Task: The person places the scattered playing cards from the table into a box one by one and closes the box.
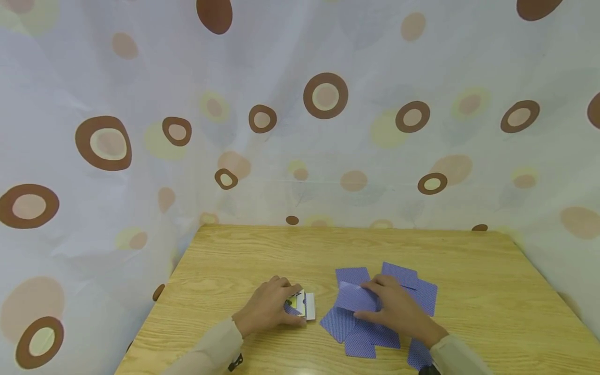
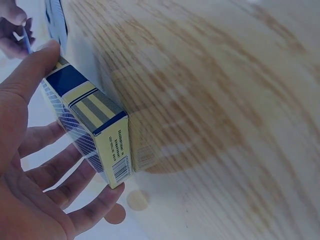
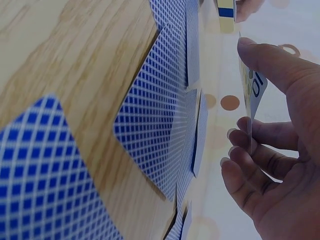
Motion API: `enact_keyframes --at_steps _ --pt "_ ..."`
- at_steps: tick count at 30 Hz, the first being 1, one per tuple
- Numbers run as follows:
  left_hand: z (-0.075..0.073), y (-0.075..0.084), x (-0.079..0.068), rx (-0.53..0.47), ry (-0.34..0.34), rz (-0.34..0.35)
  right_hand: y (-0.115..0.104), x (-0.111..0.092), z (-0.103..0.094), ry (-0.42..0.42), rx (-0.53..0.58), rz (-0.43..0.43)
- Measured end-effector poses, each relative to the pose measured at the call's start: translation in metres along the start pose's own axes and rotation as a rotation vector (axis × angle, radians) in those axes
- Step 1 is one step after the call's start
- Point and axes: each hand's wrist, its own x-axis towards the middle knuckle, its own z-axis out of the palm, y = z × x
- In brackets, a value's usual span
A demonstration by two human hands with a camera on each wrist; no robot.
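Note:
My left hand (image 1: 269, 308) grips a small playing-card box (image 1: 295, 306) on the left of the cards. In the left wrist view the thumb lies along the top edge of the box (image 2: 82, 97) and the fingers along its patterned side, with a barcode on the near end. A white flap (image 1: 311, 306) sticks out at the box's right end. My right hand (image 1: 398, 311) pinches one playing card (image 1: 352, 297) between thumb and fingers, above the spread. Its printed face (image 3: 256, 90) is turned toward the palm. Beneath lie several blue-checked cards (image 1: 338, 323), backs up, overlapping.
The wooden table (image 1: 492, 312) carries the cards right of centre. One card (image 1: 419, 354) lies near the right sleeve, partly hidden by the forearm. A spotted curtain (image 1: 328, 156) stands behind the table and along both sides.

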Motion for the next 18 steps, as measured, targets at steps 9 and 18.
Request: enact_keyframes --at_steps 9,18 --pt "-0.004 0.002 -0.002 0.007 0.016 0.012 -0.003 0.009 0.005 0.002 -0.016 -0.038" --pt "0.000 0.002 -0.001 0.007 0.022 0.026 -0.009 0.011 0.005 0.001 -0.004 -0.056"
